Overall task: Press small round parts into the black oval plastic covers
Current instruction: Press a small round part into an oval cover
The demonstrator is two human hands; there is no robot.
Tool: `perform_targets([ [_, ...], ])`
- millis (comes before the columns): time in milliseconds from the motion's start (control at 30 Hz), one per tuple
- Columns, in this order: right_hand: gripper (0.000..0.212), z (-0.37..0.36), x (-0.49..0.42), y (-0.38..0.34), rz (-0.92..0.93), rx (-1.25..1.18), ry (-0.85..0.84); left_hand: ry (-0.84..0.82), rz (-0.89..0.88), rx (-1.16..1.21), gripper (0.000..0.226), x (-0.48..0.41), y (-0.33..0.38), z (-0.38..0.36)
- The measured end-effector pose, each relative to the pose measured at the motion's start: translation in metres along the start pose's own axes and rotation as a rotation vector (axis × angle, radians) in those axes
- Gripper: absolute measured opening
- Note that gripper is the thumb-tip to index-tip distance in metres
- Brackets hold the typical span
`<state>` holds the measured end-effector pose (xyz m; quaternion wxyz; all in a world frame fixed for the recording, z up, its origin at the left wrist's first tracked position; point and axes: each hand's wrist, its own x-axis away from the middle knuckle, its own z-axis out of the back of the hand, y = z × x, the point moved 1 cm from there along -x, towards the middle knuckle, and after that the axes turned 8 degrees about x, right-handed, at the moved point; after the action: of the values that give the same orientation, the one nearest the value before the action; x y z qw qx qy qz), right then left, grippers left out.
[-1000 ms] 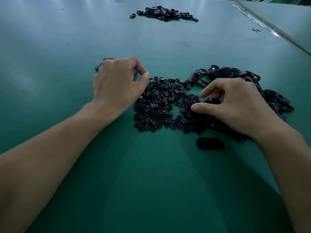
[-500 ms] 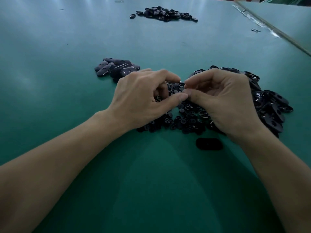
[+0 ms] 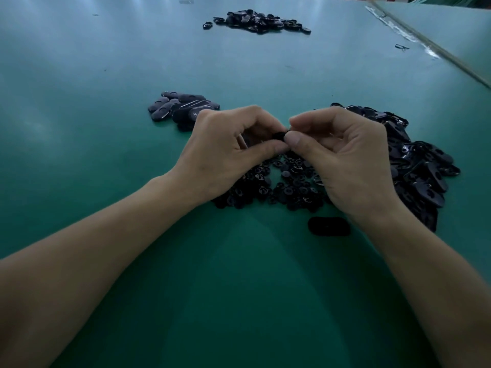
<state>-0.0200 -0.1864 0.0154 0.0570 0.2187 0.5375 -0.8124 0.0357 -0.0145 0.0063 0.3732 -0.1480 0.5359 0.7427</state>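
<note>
Both hands meet above the middle of the green desk [image 3: 79, 155]. The left hand [image 3: 228, 152] and the right hand [image 3: 345, 160] each have their fingers curled, and thumb and forefinger of both pinch one small black piece [image 3: 280, 135] held between them, raised off the desk. Most of it is hidden by the fingertips, so I cannot tell whether it is a cover, a round part or both together.

Right under the hands lies a loose heap of small round parts [image 3: 287, 181], partly covered by the palms and wrists. To the right of it, touching its edge and running behind the right hand, is a bigger heap of black oval covers [image 3: 425, 168]. One single oval cover [image 3: 329, 226] lies by itself on the near side, just beside the right wrist.

To the far left of the left hand sits a small stack of oval pieces [image 3: 180, 107]; the knuckles hide its right end. Well apart, at the far side of the desk, is another dark pile [image 3: 257, 21]. At the far right a tiny dark clip [image 3: 401, 47] lies near a pale seam [image 3: 435, 53] that runs slantwise across the desk.
</note>
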Motion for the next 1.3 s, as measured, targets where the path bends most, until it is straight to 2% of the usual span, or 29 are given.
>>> perform_targets([
  [100,0.014,-0.0013,0.0014,-0.0029,0.04,0.101,0.045,0.041,0.075,0.084,0.018,-0.0021,0.0,0.0007],
  [233,0.018,-0.0003,0.0026,-0.004,0.039,0.219,0.031,0.112,0.14,0.206,0.019,-0.0041,0.0008,0.0039],
  [500,0.015,-0.0006,0.0018,-0.0039,0.026,0.167,0.033,0.077,0.156,0.198,0.01,-0.0028,0.002,0.0044],
  [833,0.013,0.0011,0.0013,-0.0046,-0.002,0.177,0.06,0.06,0.164,0.189,0.012,-0.0033,0.0009,0.0034],
  [933,0.01,0.0029,0.0017,-0.0043,-0.013,0.351,0.072,0.081,0.16,0.187,0.01,-0.0046,0.0001,0.0046],
  [1067,0.013,0.0043,0.0059,-0.0038,-0.01,0.676,-0.04,0.114,0.169,0.209,0.01,-0.0056,-0.003,0.0064],
  [1167,0.018,0.0033,0.0076,-0.0077,0.006,0.745,-0.109,0.123,0.178,0.219,0.012,-0.0066,-0.0044,0.0059],
  [1300,0.01,0.0,0.0078,-0.0087,-0.027,0.755,-0.181,0.156,0.184,0.228,0.014,-0.008,-0.0048,0.0063],
])
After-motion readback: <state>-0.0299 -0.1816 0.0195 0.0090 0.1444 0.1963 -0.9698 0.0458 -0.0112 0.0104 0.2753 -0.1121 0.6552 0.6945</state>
